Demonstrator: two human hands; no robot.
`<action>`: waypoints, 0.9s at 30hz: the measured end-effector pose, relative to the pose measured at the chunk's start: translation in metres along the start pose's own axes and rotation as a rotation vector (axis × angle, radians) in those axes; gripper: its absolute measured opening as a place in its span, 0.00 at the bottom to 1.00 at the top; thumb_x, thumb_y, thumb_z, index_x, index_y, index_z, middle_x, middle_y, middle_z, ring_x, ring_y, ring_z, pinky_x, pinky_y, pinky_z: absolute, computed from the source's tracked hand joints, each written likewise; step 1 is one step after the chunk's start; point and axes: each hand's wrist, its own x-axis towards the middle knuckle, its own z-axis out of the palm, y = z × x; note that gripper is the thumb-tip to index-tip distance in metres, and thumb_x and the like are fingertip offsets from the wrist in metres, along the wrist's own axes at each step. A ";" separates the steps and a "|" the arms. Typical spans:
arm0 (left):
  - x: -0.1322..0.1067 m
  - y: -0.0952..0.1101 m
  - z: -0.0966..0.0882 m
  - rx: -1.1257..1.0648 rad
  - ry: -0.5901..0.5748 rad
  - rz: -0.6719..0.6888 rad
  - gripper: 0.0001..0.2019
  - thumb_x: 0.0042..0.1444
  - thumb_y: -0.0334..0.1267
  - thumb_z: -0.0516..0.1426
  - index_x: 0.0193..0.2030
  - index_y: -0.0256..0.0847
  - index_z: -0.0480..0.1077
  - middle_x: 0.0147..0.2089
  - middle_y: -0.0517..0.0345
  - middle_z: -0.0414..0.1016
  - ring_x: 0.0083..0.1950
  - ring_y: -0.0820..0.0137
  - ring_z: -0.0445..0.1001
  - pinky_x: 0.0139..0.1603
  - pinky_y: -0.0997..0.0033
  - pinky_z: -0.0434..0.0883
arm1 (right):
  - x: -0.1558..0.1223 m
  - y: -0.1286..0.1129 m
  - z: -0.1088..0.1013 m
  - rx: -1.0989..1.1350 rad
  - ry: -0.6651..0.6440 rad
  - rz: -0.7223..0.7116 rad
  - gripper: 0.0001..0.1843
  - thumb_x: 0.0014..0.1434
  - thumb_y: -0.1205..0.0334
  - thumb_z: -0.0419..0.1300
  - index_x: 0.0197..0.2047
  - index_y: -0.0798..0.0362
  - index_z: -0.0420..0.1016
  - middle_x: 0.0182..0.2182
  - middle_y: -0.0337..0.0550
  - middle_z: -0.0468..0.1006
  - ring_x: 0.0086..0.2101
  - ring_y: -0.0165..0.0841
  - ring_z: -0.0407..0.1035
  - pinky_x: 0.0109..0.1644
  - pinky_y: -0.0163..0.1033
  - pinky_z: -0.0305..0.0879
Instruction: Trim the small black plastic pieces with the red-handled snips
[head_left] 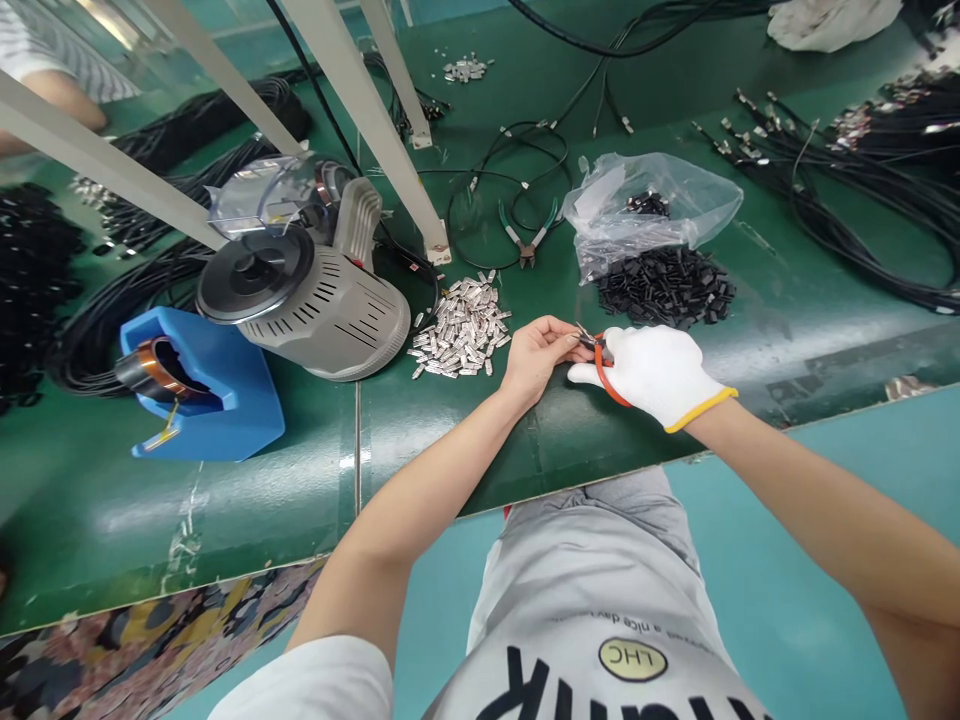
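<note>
My right hand (651, 370) wears a white glove with a yellow cuff and is closed round red-handled pliers (602, 368). My bare left hand (536, 352) pinches a small piece at the pliers' tip; I cannot make out what it is. Both hands rest over the green table (420, 440) near its front edge. A heap of small silver metal shells (461, 328) lies just left of my left hand. A heap of small black plastic parts (666, 285) lies behind my right hand, beside a clear plastic bag (645, 205).
A grey round machine (307, 290) and a blue tape dispenser (199, 385) stand at the left. Green-handled pliers (529, 235) lie behind the silver heap. Black cables (862, 170) fill the back right and left. White frame bars (360, 95) cross overhead. Another person's arm (52, 100) shows far left.
</note>
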 end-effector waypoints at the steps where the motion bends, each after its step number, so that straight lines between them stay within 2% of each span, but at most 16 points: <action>1: 0.000 0.000 0.000 0.001 -0.002 0.000 0.19 0.51 0.46 0.73 0.37 0.34 0.74 0.32 0.52 0.83 0.31 0.70 0.83 0.38 0.71 0.79 | 0.000 -0.001 0.000 -0.001 -0.009 -0.001 0.48 0.62 0.20 0.42 0.45 0.58 0.78 0.36 0.61 0.82 0.39 0.53 0.79 0.38 0.45 0.60; 5: 0.000 -0.001 -0.001 0.008 -0.017 -0.001 0.21 0.50 0.48 0.73 0.37 0.35 0.73 0.33 0.53 0.83 0.32 0.69 0.83 0.40 0.69 0.81 | 0.001 -0.001 0.005 0.021 -0.023 0.006 0.48 0.64 0.22 0.40 0.44 0.58 0.79 0.35 0.61 0.82 0.39 0.54 0.79 0.38 0.46 0.62; 10: 0.001 -0.002 -0.001 0.039 0.008 -0.005 0.22 0.48 0.50 0.74 0.37 0.36 0.72 0.36 0.53 0.84 0.36 0.67 0.85 0.44 0.67 0.82 | 0.000 0.001 0.009 0.062 -0.041 0.035 0.48 0.66 0.23 0.39 0.47 0.60 0.80 0.37 0.64 0.82 0.40 0.54 0.79 0.40 0.47 0.64; 16: 0.001 -0.003 0.000 0.071 -0.001 -0.008 0.23 0.49 0.51 0.73 0.38 0.37 0.71 0.35 0.54 0.84 0.36 0.68 0.85 0.45 0.68 0.82 | 0.001 0.004 0.012 0.133 -0.079 0.058 0.46 0.66 0.24 0.42 0.48 0.59 0.81 0.40 0.64 0.82 0.44 0.53 0.79 0.44 0.47 0.66; 19: 0.001 -0.003 0.001 0.068 -0.018 -0.004 0.22 0.50 0.51 0.73 0.38 0.37 0.71 0.35 0.56 0.83 0.37 0.67 0.86 0.44 0.69 0.82 | 0.002 0.012 0.014 0.202 -0.082 0.061 0.43 0.65 0.25 0.46 0.45 0.57 0.81 0.40 0.62 0.83 0.44 0.51 0.78 0.45 0.45 0.67; 22: 0.001 -0.003 0.001 0.057 -0.030 0.012 0.21 0.51 0.50 0.73 0.39 0.38 0.72 0.36 0.57 0.83 0.37 0.70 0.84 0.44 0.71 0.81 | -0.001 0.024 0.016 0.426 -0.097 0.052 0.38 0.64 0.26 0.51 0.40 0.55 0.81 0.37 0.57 0.84 0.40 0.45 0.78 0.43 0.42 0.67; 25: 0.001 -0.001 0.001 0.067 -0.019 0.052 0.19 0.51 0.49 0.73 0.39 0.40 0.74 0.38 0.59 0.81 0.36 0.74 0.81 0.42 0.74 0.78 | -0.007 0.035 0.018 0.817 -0.095 0.115 0.32 0.64 0.31 0.55 0.42 0.54 0.80 0.34 0.50 0.84 0.33 0.37 0.76 0.39 0.38 0.67; 27: 0.001 0.000 0.002 0.097 -0.001 0.067 0.19 0.50 0.49 0.73 0.39 0.41 0.74 0.35 0.61 0.79 0.33 0.77 0.78 0.38 0.76 0.75 | -0.011 0.039 0.021 0.978 -0.052 0.166 0.27 0.63 0.35 0.59 0.44 0.53 0.80 0.35 0.47 0.85 0.33 0.35 0.75 0.39 0.38 0.67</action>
